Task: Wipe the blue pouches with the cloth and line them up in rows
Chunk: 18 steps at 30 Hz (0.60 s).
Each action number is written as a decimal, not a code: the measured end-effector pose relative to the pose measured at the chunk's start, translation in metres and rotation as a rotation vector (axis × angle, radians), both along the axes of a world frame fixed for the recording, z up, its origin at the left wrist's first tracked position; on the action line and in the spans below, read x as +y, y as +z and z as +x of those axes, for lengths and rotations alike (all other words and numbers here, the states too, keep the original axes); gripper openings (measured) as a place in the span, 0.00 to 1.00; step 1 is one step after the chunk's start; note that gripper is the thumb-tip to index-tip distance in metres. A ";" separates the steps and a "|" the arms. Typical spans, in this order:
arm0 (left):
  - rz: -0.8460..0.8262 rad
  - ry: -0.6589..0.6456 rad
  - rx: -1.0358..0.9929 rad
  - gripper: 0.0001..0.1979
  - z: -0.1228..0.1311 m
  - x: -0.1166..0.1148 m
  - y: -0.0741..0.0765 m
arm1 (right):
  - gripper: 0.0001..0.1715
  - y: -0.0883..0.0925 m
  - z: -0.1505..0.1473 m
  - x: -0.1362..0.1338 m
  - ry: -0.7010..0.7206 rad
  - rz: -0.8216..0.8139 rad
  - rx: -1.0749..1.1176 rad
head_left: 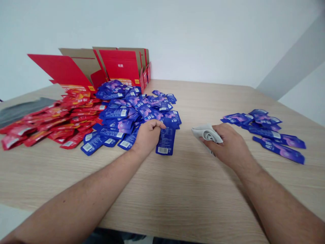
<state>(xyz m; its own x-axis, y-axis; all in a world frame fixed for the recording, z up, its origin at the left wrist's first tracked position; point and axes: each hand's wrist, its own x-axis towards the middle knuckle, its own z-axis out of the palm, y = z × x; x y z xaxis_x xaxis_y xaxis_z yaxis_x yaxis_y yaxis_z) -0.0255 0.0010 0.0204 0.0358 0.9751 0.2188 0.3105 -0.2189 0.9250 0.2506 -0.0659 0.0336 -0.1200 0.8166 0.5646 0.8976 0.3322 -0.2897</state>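
The person's left hand (147, 138) has its fingers closed on the upper left edge of a blue pouch (166, 142), which hangs out to the right of the grip with its barcode end toward the person, just in front of the heaped blue pouches (119, 113). Across from it, well apart, the right hand (230, 144) clutches a folded grey cloth (204, 131) that juts out past the fingers toward that pouch. A smaller blue group (262, 123) lies on the table (188, 193) beyond the right hand, on its outer side.
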 end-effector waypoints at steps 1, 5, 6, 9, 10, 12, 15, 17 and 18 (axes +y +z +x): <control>-0.003 0.041 -0.021 0.10 -0.001 0.003 0.000 | 0.06 0.000 0.000 0.000 0.004 -0.002 -0.003; -0.005 0.143 -0.285 0.15 -0.007 0.021 0.003 | 0.06 0.000 -0.002 0.000 0.027 -0.019 -0.009; 0.000 0.148 -0.372 0.17 -0.009 0.027 0.004 | 0.06 0.000 -0.003 0.000 0.033 -0.025 -0.009; 0.056 0.127 -0.530 0.25 -0.017 0.044 0.006 | 0.06 -0.001 -0.003 -0.001 0.048 -0.050 -0.010; 0.071 0.120 -0.534 0.28 -0.021 0.048 0.006 | 0.06 -0.001 -0.004 -0.001 0.051 -0.061 -0.011; 0.063 0.144 -0.494 0.31 -0.027 0.054 0.003 | 0.06 -0.002 -0.004 -0.001 0.058 -0.089 -0.015; 0.034 0.248 -0.424 0.28 -0.029 0.052 -0.003 | 0.07 -0.001 -0.005 0.000 0.071 -0.133 -0.013; 0.053 0.283 -0.382 0.25 -0.025 0.044 -0.005 | 0.08 0.000 -0.006 0.000 0.073 -0.152 0.005; 0.072 0.274 -0.344 0.23 -0.022 0.039 -0.006 | 0.08 0.001 -0.007 0.000 0.071 -0.160 0.022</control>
<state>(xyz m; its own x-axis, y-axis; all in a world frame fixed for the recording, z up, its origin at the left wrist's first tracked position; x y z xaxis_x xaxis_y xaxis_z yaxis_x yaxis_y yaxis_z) -0.0471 0.0402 0.0148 -0.3087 0.9203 0.2404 0.0426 -0.2391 0.9700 0.2436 -0.0655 0.0344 -0.1701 0.8862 0.4309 0.8663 0.3429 -0.3632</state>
